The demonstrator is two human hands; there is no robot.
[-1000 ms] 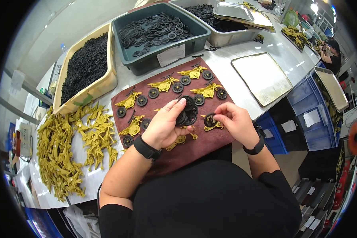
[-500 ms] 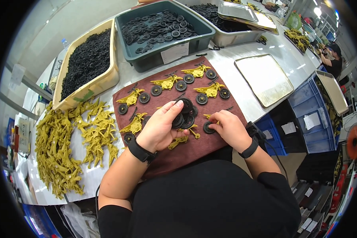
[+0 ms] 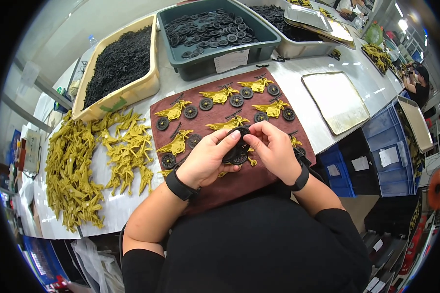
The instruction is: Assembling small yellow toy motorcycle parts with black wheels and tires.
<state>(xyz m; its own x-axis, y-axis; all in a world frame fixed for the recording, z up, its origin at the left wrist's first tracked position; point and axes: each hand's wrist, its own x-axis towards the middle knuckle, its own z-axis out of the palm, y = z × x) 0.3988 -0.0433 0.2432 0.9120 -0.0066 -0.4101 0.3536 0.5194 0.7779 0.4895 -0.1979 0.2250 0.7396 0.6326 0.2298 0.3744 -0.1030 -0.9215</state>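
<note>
My left hand (image 3: 206,157) is closed around several black spoked toy wheels (image 3: 238,155), with the thumb on top. My right hand (image 3: 277,152) meets it, its thumb and fingers pinching at the upper edge of these wheels. Both hands are above a dark red cloth (image 3: 220,195). On the cloth lie rows of yellow toy motorcycle bodies (image 3: 221,95) with thin black handlebar-like parts, and loose black wheels (image 3: 206,104) beside them. My hands partly cover the bodies and wheels in the nearer rows.
Yellow motorcycle bodies (image 3: 71,171) are heaped left of the cloth. Behind stand a cream bin (image 3: 146,88) of small black parts, a dark green bin (image 3: 200,71) of wheels and a pale bin (image 3: 308,50). A metal tray (image 3: 335,102) lies right; blue crates (image 3: 398,146) stand beyond.
My right hand has left a wheel on the right part of the cloth and come over to the wheels in my left hand. The whole view has shifted slightly.
</note>
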